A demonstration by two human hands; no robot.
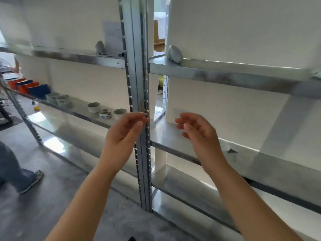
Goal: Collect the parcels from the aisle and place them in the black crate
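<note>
**Evidently empty-handed at the racking: no parcel gripped, crate out of view**

Both hands are raised before the steel upright [139, 84] that divides two shelving bays. The left hand [125, 129] sits just in front of that post, its fingers loosely curled with the thumb near the fingertips, pinching nothing. The right hand [198, 131] is over the front edge of the middle shelf [173, 138] in the right bay, fingers equally slack and holding nothing. The hands are apart with palms turned toward each other, a posture judged to suit taking a wide item from both sides.

Task item: a large white parcel [225, 119] fills the right bay's middle shelf, set back from the front edge, its left corner just beyond the right fingertips. The view is blurred, so this may be a box rather than a bagged parcel; a pale label shows on its face. A second white bulk [243, 32] occupies the shelf above, with a grey rounded object [174, 53] at that shelf's left end. The black crate is not in view.

Also noted: short pale cylinders [93, 107] stand near the right end of the left bay's middle shelf, and another person's shoe [33, 180] is on the floor at left.

Assessment: this is the reaching stage, with nothing collected in hand. The parcel looks bulky, so a two-sided hold is needed, and its corner could catch the upright on withdrawal.
</note>
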